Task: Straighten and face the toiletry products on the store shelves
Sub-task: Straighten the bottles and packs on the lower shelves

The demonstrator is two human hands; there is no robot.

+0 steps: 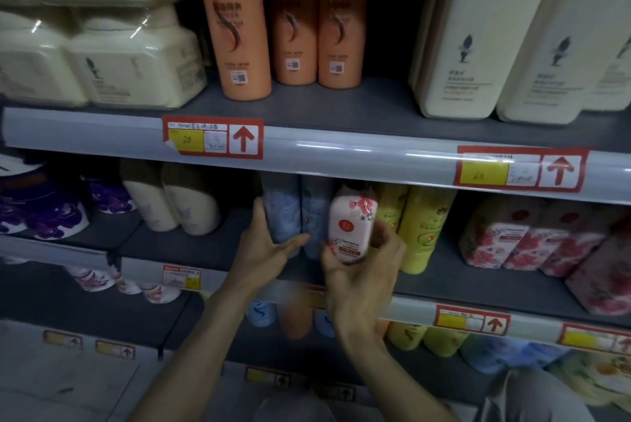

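Note:
On the middle shelf (191, 247) my right hand (362, 271) grips a white bottle with red flowers (350, 225), held slightly tilted in front of the yellow bottles (421, 227). My left hand (269, 247) wraps around the base of a pale blue bottle (281, 206); a second pale blue bottle (316, 213) stands between it and the white one. Both forearms reach up from the bottom of the view.
Orange bottles (235, 22) and cream bottles (467, 32) stand on the upper shelf. Cream bottles (170, 203) and purple-flowered tubs (44, 213) are left on the middle shelf, pink-flowered packs (532, 240) right. More bottles fill the lower shelf (440, 339). Price rails (341, 151) jut out.

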